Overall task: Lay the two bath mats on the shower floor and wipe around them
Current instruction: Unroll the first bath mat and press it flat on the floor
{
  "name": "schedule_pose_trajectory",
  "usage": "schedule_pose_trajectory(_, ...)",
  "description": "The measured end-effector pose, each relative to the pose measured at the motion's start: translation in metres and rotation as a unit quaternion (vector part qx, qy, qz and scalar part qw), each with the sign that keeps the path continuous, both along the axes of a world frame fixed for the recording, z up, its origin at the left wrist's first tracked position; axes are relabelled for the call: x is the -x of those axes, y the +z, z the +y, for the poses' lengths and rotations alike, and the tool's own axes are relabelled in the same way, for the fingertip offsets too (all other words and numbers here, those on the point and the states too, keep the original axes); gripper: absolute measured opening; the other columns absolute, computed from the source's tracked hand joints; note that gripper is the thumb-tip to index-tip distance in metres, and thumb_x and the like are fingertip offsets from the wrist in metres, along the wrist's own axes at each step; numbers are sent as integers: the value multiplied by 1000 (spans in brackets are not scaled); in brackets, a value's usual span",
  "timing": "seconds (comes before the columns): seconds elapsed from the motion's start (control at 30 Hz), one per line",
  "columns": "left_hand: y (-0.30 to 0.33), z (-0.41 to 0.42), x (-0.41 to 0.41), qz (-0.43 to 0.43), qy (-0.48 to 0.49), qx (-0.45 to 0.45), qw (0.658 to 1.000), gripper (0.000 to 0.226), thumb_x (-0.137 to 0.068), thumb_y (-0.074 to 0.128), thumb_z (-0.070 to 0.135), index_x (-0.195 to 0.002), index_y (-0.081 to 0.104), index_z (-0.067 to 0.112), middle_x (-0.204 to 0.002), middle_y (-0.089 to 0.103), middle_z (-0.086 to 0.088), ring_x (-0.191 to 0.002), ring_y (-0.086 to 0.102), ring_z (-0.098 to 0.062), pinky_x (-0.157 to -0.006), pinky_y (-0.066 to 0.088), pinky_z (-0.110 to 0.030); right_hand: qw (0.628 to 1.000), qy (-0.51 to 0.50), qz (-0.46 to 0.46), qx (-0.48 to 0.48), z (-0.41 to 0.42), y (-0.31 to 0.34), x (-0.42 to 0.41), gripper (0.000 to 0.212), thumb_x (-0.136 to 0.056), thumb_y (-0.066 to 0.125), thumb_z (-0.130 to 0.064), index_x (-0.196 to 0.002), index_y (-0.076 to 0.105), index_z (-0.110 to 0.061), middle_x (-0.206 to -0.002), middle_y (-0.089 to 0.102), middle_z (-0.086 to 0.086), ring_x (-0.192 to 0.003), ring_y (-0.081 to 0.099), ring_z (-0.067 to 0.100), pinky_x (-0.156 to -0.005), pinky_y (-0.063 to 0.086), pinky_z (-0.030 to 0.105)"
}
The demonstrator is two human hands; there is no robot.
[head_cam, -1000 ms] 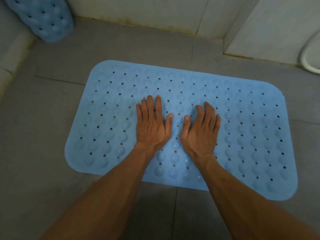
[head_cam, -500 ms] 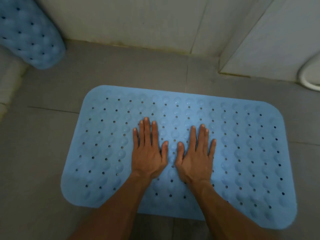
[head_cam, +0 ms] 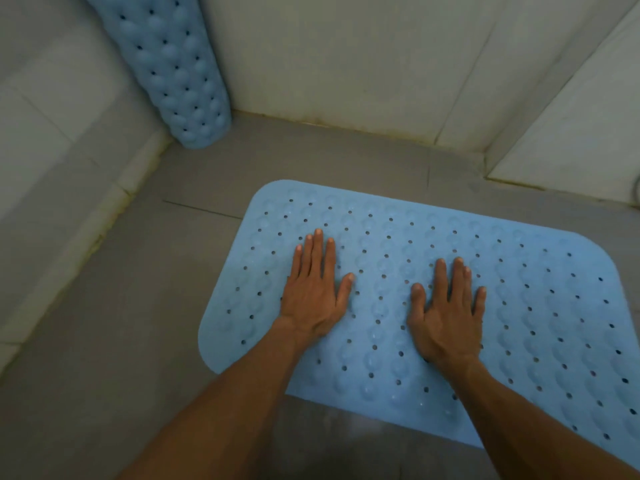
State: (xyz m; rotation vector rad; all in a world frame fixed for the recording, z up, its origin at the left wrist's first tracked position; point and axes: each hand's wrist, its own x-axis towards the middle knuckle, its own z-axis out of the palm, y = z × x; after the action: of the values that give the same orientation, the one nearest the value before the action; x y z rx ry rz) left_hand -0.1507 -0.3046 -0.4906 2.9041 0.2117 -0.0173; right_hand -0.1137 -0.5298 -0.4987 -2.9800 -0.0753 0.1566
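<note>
My left hand [head_cam: 313, 292] and right hand [head_cam: 446, 318] press flat, fingers straight, on the blue mat [head_cam: 519, 306]; rolled mat [head_cam: 173, 67] (upright in the corner) beyond my left fingertips.

Flat mat [head_cam: 519, 306]: soft matt blue plastic, dimpled, perforated. Rolled mat [head_cam: 176, 67]: same. Floor [head_cam: 104, 341]: matt grey tile.

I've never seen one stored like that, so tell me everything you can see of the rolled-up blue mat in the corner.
The rolled mat is pale blue, looks like soft rubber or plastic, and is covered in rounded bumps with small dark holes between them. It is rolled into a thick tube that stands on end on the grey floor in the far left corner, tilted and leaning against the wall tiles. Its top runs out of view. Neither hand touches it.
</note>
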Motion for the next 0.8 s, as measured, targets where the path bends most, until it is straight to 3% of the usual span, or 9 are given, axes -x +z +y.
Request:
schedule_pose_trajectory(0.23,32,28,21,39,20,-5,999,81,-90,-3,58,-153,-10,8,-160,-19,-14,-148,-19,-26,-120,-14,-38,997,11,72,22,-1,8,-4,73,-97,5,-60,-157,-13,-23,-163,-23,5,-151,-19,22,-122,-8,50)
schedule_pose_trajectory(0.37,76,29,34,68,11,-28,997,78,-91,-6,56,-153,-9,8,-161,-16,-15,-149,-16,-26,-120,-13,-38,991,27,129,12,10,50,-8,73,-99,16,-58,-158,-3,-20,-164,-19,7,-152,-17,24,-122,-8,51)
schedule_pose_trajectory(0.5,151,23,39,122,46,-33,991,68,-103,14,45,-154,-5,4,-161,-9,-20,-150,-9,-32,-122,-7,-42,984,123,130,-3,28,135,-3,69,-100,16,-59,-158,1,-25,-165,-15,5,-152,-15,24,-122,-10,47)
schedule_pose_trajectory(0.8,382,11,57,152,57,-9,987,64,-104,18,40,-154,2,3,-160,9,-22,-148,11,-35,-122,5,-44,964,216,136,-67,48,391,5,61,-102,26,-51,-155,22,-22,-165,9,7,-151,13,26,-124,10,41)
